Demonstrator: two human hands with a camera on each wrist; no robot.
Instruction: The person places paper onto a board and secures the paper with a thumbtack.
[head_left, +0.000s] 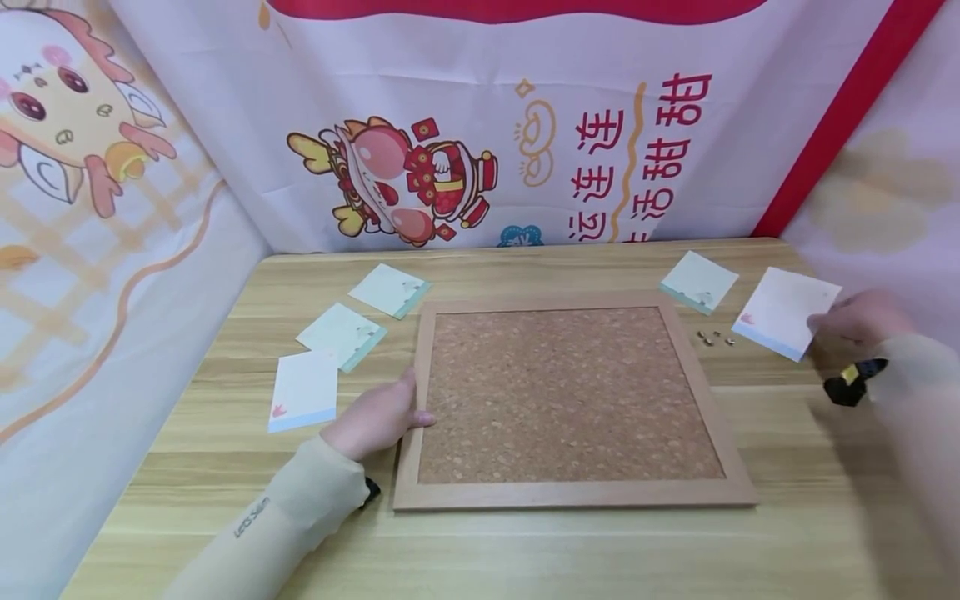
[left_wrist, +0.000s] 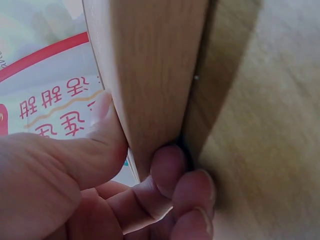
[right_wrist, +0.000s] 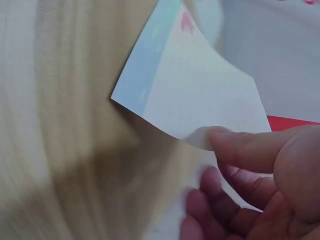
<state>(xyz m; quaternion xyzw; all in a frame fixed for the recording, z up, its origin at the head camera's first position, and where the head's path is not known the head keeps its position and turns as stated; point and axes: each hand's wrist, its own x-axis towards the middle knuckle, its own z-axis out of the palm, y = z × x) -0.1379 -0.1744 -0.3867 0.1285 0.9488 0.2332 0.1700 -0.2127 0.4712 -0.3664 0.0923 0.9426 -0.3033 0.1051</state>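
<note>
A framed cork board (head_left: 562, 400) lies flat on the wooden table. My left hand (head_left: 378, 418) grips the left side of its wooden frame, thumb on top; in the left wrist view the fingertips (left_wrist: 167, 167) curl against the frame's outer side (left_wrist: 155, 70). At the far right, my right hand (head_left: 870, 318) pinches the right edge of a white note sheet (head_left: 787, 308) with a blue strip and a small pink print. The right wrist view shows the thumb on top of this sheet (right_wrist: 200, 95), which bends slightly, with the other fingers beneath it.
Left of the board lie two pale green note sheets (head_left: 390, 289) and a white one (head_left: 303, 390) with a blue strip. Another green sheet (head_left: 697, 282) lies at the back right, with several small metallic pieces (head_left: 716, 337) near the frame. Printed cloth (head_left: 465, 75) hangs behind the table.
</note>
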